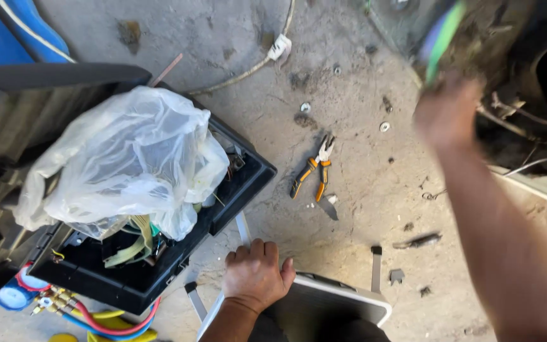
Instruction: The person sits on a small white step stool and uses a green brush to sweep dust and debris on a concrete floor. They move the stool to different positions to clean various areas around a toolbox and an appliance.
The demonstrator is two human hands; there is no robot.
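Left hand (pixel 256 273) gripping white stool (pixel 349 297) edge, blurred right hand (pixel 446 114) holding green-handled tool (pixel 443 41), pliers (pixel 314 170) on open floor (pixel 362 209)

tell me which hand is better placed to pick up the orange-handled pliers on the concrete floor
Probably the left hand: it rests low on the white panel's edge, close below the orange-handled pliers. The right hand is raised, blurred, apparently holding green wires.
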